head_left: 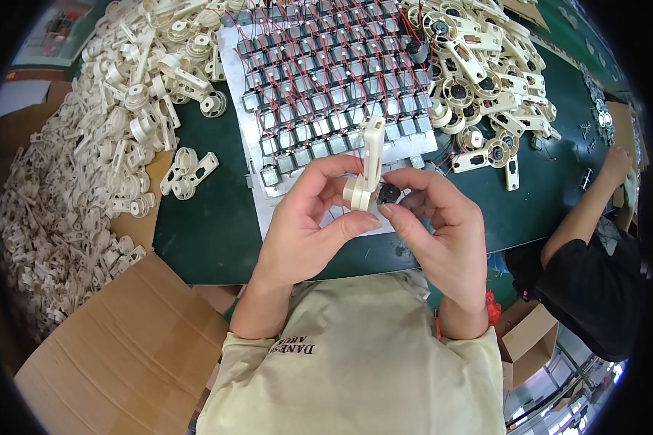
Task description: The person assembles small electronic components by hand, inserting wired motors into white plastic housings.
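Note:
My left hand (297, 235) is closed round the base of a cream plastic housing (372, 156), whose long slotted arm points up and away from me. My right hand (451, 235) pinches a small motor with a black end (389, 193) between thumb and fingers. The motor is close beside the right side of the housing's round base; I cannot tell whether they touch. Beyond my hands, rows of silver motors (326, 87) with red wires lie on a white board (241, 138).
Loose cream housings (141, 109) are heaped at the left, and housings with black centres (486, 94) at the right, on the green table (203, 246). A cardboard box (123, 333) stands near left. At the right, another person's arm (584, 192) reaches onto the table.

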`<state>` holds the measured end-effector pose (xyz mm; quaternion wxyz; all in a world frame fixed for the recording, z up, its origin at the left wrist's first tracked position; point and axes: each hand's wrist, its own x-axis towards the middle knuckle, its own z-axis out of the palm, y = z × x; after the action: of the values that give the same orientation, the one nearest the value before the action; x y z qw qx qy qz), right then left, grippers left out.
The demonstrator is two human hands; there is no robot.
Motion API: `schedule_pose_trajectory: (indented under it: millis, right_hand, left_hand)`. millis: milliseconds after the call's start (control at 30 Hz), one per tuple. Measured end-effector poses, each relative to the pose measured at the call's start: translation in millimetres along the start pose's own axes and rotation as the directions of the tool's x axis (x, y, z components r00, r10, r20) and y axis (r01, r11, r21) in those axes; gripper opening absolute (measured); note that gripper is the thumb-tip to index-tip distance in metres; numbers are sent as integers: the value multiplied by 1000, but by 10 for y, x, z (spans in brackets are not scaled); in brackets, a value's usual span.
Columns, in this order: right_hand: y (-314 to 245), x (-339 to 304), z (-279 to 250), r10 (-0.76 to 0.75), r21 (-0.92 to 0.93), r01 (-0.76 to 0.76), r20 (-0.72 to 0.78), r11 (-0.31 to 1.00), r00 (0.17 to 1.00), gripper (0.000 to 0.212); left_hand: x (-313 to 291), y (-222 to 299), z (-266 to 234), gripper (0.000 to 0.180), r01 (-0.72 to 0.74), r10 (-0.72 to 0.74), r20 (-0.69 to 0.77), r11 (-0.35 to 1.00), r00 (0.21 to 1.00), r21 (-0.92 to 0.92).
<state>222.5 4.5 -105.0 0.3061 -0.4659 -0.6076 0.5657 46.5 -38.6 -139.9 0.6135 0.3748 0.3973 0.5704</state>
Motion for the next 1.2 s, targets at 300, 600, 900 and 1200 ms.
schedule_pose_trajectory:
  millis: [300,600,900,1200]
  right_hand:
    - [94,15,69,-279,-7,279,-23,960,960,25]
    - [51,-40,154,-360,-106,354,-40,929,932,34]
    - [101,-52,249,-176,-10,175,-53,984,983,26]
    - [43,18,242,-14,387,23,-26,922,1000,24]
  left_hand:
    - [-70,1,-12,45,33,-26,57,989,998,-144]
    - [-62,56,24,41,-3,1,-90,1000,996,-26]
    - [-120,34,44,31,31,-36,-54,996,998,-81]
    - [-156,25,98,38,-30,28,-164,999,986,-12]
